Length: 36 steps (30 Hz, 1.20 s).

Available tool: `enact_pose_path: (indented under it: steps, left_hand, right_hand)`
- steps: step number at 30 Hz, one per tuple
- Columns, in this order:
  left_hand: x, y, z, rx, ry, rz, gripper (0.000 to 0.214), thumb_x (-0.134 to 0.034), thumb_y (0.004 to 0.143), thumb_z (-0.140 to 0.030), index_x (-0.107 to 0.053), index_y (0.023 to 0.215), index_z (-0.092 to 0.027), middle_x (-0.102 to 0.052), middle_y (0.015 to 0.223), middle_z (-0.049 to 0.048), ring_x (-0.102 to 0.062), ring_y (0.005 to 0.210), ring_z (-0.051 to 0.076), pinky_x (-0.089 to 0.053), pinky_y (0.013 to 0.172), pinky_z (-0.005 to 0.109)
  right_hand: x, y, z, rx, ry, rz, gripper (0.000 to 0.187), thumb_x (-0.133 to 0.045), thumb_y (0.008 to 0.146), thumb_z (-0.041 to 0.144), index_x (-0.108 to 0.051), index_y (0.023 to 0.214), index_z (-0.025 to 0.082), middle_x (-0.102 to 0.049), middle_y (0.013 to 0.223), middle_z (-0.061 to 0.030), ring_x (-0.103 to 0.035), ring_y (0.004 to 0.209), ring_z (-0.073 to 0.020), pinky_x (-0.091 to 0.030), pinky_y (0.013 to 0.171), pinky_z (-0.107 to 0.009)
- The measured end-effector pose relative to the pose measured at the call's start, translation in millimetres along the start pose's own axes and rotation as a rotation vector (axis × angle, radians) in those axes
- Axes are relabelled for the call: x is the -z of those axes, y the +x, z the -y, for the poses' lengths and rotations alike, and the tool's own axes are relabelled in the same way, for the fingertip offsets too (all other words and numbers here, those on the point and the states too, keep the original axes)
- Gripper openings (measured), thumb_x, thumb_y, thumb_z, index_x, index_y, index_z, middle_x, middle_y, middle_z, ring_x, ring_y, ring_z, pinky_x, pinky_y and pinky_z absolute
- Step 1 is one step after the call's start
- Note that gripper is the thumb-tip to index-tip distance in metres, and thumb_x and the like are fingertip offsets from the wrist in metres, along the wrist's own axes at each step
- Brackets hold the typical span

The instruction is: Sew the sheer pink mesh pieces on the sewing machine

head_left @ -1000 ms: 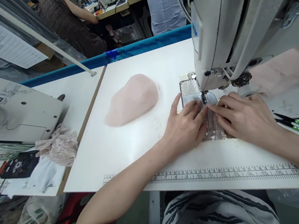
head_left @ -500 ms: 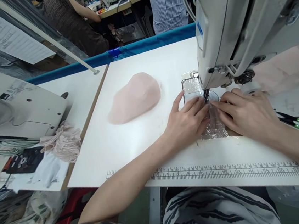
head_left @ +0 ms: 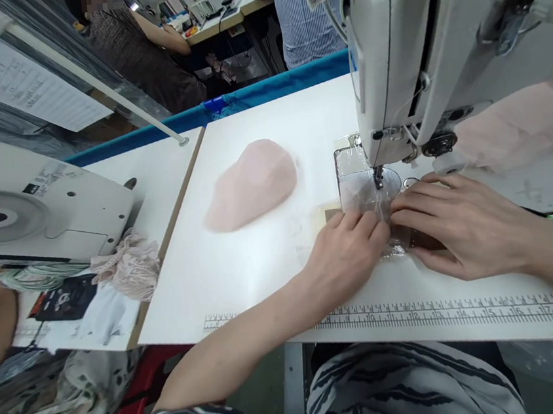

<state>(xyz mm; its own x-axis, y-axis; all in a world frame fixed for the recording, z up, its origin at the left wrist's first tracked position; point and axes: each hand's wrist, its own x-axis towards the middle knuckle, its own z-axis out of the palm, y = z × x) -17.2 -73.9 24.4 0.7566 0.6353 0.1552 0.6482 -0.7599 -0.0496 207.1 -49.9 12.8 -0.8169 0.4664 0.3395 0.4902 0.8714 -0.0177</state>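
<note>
Under the presser foot (head_left: 378, 178) of a sewing machine (head_left: 385, 70) lies a thin, sheer, pale fabric strip (head_left: 380, 205), hard to make out against the shiny plate cover (head_left: 348, 160). My left hand (head_left: 347, 249) is in front of the needle area with its fingers curled, their tips closed on the strip's near end. To the right, my right hand (head_left: 456, 227) reaches over the plate. Its fingers stretch left, their tips beside the strip, and the thumb is apart below them. Part of the strip is hidden by the fingers.
A pale pink fabric piece (head_left: 254, 186) lies left on the white table; more pink fabric (head_left: 519, 125) is behind the machine arm. A printed ruler (head_left: 416, 314) runs along the front edge. Another machine (head_left: 34, 206) and yarn (head_left: 129, 265) are at left. Two people sit beyond.
Both hands have drawn back toward the table's front edge, away from the presser foot. My left fingers, spread flat before, are now curled. The camera view has shifted slightly.
</note>
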Motion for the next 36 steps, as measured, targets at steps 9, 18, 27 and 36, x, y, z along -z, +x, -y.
enact_pose_path:
  steps: [9, 18, 27, 36]
  left_hand:
    - [-6.1, 11.6, 14.0, 0.265, -0.515, -0.186, 0.025, -0.034, 0.09, -0.005, -0.052, 0.079, -0.019, -0.062, 0.077, 0.002, -0.054, 0.066, 0.013, -0.044, 0.059, 0.025]
    - [0.3, 28.9, 40.9, 0.301, -0.622, 0.103, 0.048, -0.058, 0.091, -0.045, -0.063, 0.13, -0.018, -0.065, 0.063, -0.0017, -0.051, 0.05, 0.012, -0.039, 0.052, 0.024]
    - [0.1, 28.1, 48.8, 0.313, -0.63, 0.116, 0.033, -0.047, 0.086, -0.014, -0.077, 0.099, -0.019, -0.065, 0.064, -0.0008, -0.049, 0.054, 0.012, -0.036, 0.052, 0.024]
    - [4.5, 27.6, 37.1, 0.139, -0.265, -0.259, 0.033, -0.043, 0.081, -0.008, -0.071, 0.097, -0.018, -0.069, 0.099, 0.007, -0.061, 0.091, 0.021, -0.048, 0.082, 0.035]
  right_hand:
    - [-9.3, -2.9, -1.7, -0.111, 0.044, -0.255, 0.018, -0.054, 0.094, 0.012, -0.071, 0.093, 0.018, -0.076, 0.096, -0.0037, -0.069, 0.082, -0.0173, -0.05, 0.067, -0.031]
    - [-6.5, 3.8, -5.2, -0.433, 0.133, -0.452, 0.031, -0.051, 0.099, 0.026, -0.074, 0.079, 0.024, -0.064, 0.057, 0.0015, -0.053, 0.045, -0.0113, -0.04, 0.044, -0.028]
    - [-11.6, 8.3, -4.4, -0.446, 0.113, -0.448, 0.028, -0.051, 0.1, 0.028, -0.076, 0.087, 0.022, -0.063, 0.059, 0.0015, -0.052, 0.048, -0.0111, -0.035, 0.044, -0.028]
    - [-14.6, 7.2, -7.2, -0.311, 0.052, -0.532, 0.02, -0.055, 0.096, 0.017, -0.073, 0.087, 0.015, -0.07, 0.069, 0.0021, -0.053, 0.049, -0.0067, -0.033, 0.043, -0.025]
